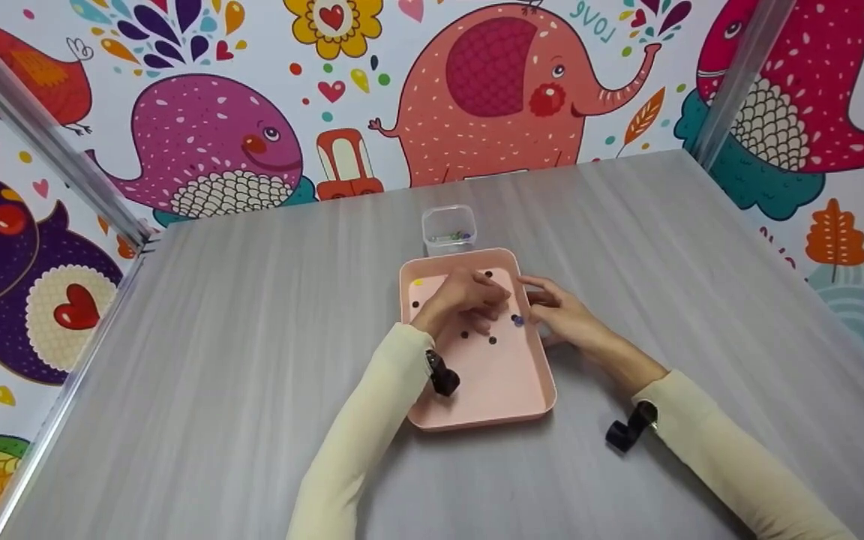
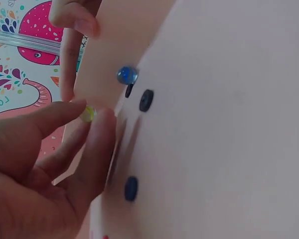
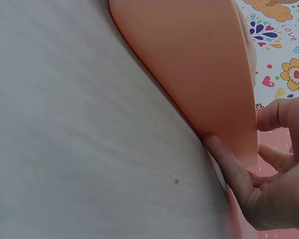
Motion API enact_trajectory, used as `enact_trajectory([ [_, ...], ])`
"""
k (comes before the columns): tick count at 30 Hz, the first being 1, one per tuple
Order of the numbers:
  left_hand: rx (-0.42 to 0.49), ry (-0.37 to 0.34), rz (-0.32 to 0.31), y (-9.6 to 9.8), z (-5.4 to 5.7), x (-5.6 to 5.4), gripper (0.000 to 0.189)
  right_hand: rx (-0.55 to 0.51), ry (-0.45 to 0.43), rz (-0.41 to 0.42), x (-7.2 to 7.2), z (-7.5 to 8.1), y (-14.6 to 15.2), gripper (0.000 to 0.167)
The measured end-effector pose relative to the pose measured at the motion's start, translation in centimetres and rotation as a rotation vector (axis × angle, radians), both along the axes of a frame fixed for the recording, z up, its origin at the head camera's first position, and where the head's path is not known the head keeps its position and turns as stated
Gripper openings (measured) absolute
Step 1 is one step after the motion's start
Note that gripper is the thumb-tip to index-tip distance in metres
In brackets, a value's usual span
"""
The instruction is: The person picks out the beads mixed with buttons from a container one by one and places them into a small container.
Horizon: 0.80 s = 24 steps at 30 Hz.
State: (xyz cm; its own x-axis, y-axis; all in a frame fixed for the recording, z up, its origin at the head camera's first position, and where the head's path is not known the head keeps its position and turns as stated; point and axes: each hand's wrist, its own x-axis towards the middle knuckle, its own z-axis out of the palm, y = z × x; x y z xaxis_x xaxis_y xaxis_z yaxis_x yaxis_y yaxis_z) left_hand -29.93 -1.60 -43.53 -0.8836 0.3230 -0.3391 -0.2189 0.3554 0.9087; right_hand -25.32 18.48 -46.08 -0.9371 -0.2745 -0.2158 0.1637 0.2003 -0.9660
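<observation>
A pink rectangular tray (image 1: 492, 386) lies on the table, with several small dark discs (image 2: 146, 100) scattered on its floor. Over its far half, my left hand (image 1: 466, 295) pinches a yellow-green marble (image 2: 87, 113) between thumb and fingertips, close to the tray's right wall. Beside that wall sits a blue marble (image 2: 126, 75), touching or very near one dark disc. My right hand (image 1: 563, 311) grips the right wall from outside, the thumb (image 3: 224, 162) low on its outer face and fingers at the rim. A small yellow piece (image 1: 418, 283) lies in the far left corner.
Just beyond the tray's far edge stands a small clear plastic box (image 1: 449, 225) holding several coloured marbles. The grey table (image 1: 252, 360) is bordered at the back and sides by walls with cartoon animal prints. Black wrist cameras (image 1: 443, 375) stick out from both sleeves.
</observation>
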Motion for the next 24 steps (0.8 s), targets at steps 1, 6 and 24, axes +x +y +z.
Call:
enact_trajectory([
  [1,-0.005,0.003,-0.003,-0.1,0.0,0.0,0.018,0.001,0.001,0.001,0.0,0.0,0.0,0.070],
  [6,0.006,-0.006,-0.008,-0.7,0.3,0.0,0.024,-0.012,-0.001,0.005,-0.1,-0.1,0.0,0.069],
  [24,0.042,-0.027,0.073,-2.4,1.8,-0.6,0.032,0.003,0.006,0.013,-0.1,-0.2,0.1,0.065],
])
